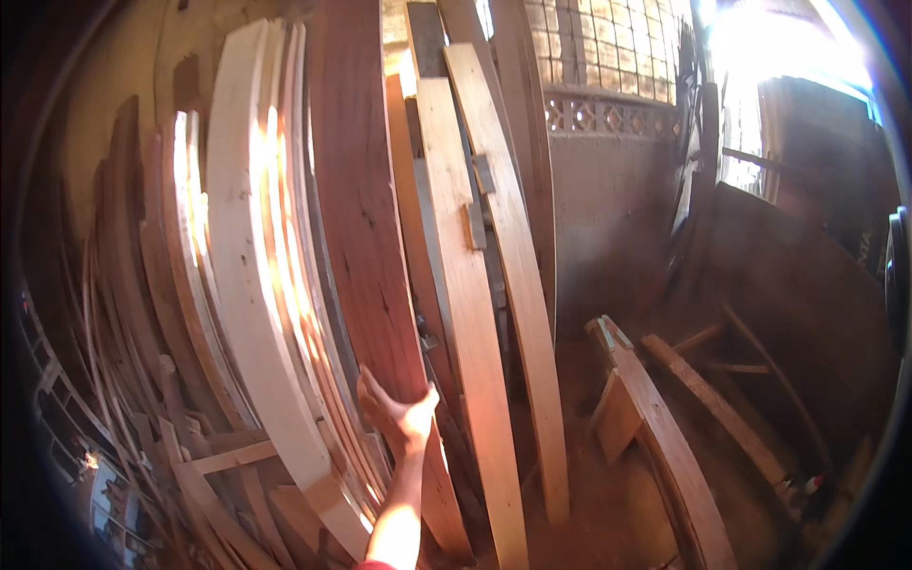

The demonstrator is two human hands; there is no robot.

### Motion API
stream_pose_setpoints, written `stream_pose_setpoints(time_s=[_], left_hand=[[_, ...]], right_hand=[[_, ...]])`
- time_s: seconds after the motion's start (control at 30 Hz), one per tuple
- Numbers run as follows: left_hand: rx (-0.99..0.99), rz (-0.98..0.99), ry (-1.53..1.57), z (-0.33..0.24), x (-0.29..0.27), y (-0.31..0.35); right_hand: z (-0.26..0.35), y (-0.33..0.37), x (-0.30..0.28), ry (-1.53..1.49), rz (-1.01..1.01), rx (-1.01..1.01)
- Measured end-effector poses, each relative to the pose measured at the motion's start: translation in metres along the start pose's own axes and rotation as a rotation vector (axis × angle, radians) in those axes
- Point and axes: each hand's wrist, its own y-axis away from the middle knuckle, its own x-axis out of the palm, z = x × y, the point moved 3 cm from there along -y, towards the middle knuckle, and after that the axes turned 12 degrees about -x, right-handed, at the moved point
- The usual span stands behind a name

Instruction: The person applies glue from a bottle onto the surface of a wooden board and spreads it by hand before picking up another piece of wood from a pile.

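A long, dark reddish-brown plank (356, 180) stands upright in front of me, leaning back and running past the top of the view. My left hand (404, 413) grips it low down, spread across its broad face, with the thumb at the right edge and fingers at the left edge. A bit of red sleeve shows at the wrist end of my forearm. Just right of the plank lean two pale boards (465, 285). On its left stands a thick, pale board (237, 171) with thinner ones stacked behind it. My right hand is out of view.
Several darker boards and thin strips (123, 237) lean along the left wall. At the lower right, a curved wooden piece (665, 437) and a rough beam (717, 404) rest at a slant. A grid window (608, 47) and bright opening are behind.
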Motion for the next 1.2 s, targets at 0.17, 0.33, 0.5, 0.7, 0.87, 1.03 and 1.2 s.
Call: stream_pose_setpoints(time_s=[0.17, 0.33, 0.5, 0.7, 0.87, 1.03, 1.2], left_hand=[[0.083, 0.073, 0.311, -0.014, -0.1, 0.053], [-0.321, 0.402, 0.291, 0.061, -0.167, 0.127], [-0.268, 0.407, 0.377, 0.026, -0.215, 0.19], [0.063, 0.493, 0.641, 0.018, -0.268, 0.263], [0.093, 0.691, 0.782, -0.007, -0.297, 0.315], [-0.07, 1.123, 0.88, 0.046, -0.338, 0.398], [0.095, 1.345, 0.705, 0.05, -0.417, 0.443]], right_hand=[[0.105, -0.075, 0.053, -0.149, -0.017, -0.534], [0.299, -0.025, 0.08, -0.474, 0.496, -0.796], [0.438, 0.068, 0.08, -0.489, 0.619, -1.234], [0.484, 0.159, 0.031, -0.535, 0.703, -1.231], [0.435, 0.177, -0.056, -0.573, 0.195, -1.166], [0.359, 0.209, -0.149, -0.541, 0.032, -1.252], [0.294, 0.27, -0.225, -0.705, -0.19, -1.191]])
